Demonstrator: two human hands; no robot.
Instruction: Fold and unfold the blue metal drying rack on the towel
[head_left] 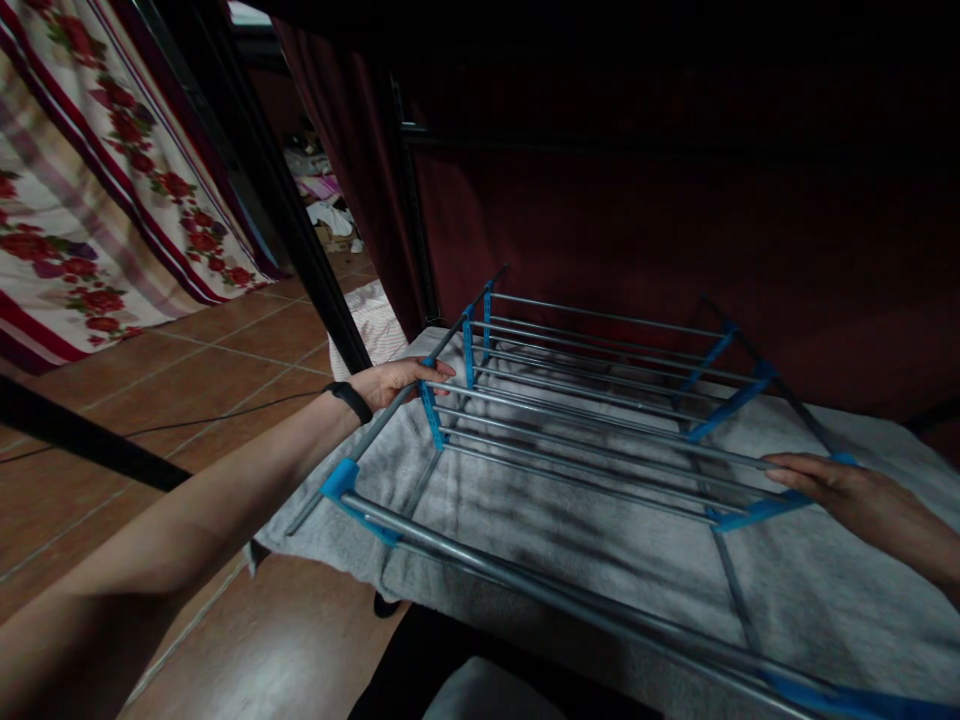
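Observation:
A rack of grey metal rods with blue plastic joints (340, 478) lies on a grey cloth (517, 545) in front of me. My left hand (401, 378) grips the rack's left side bar beside a blue bracket, thumb over the nearby rod. A black band circles that wrist. On the opposite side, my right hand (832, 485) has its fingers closed around the end of a rod, close to another blue bracket. The palm sides of both hands are hidden. The rack's near right corner runs out toward the frame's bottom edge.
Dark red curtain fabric (600, 220) hangs behind the rack. A black frame post (292, 230) slants down on the left, with a floral curtain (112, 180) beyond. A thin cable (217, 423) crosses the tiled floor (247, 335). Clothes (330, 215) lie heaped farther back.

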